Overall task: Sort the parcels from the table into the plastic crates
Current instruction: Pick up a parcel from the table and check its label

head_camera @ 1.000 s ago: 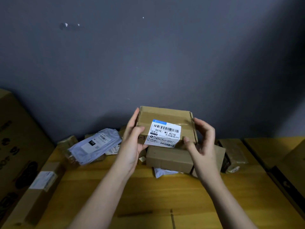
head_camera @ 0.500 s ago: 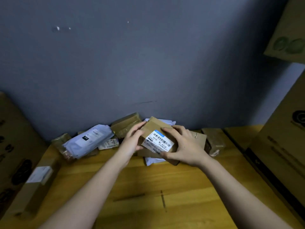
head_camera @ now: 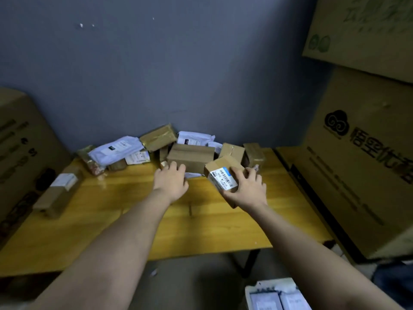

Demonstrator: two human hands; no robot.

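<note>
One labelled box (head_camera: 224, 175) is gripped by the right hand (head_camera: 247, 191) just above the table (head_camera: 93, 211), the left hand (head_camera: 173, 179) is laid open-fingered on a second box (head_camera: 190, 156), so a carry to the crate (head_camera: 252, 291) is judged next.

parcels (head_camera: 190, 155) on table (head_camera: 111, 209), against wall (head_camera: 156, 74)

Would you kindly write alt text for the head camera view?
The right hand grips a small labelled cardboard box above a yellow table, while the left hand touches a larger box in the parcel pile by the wall.
</note>
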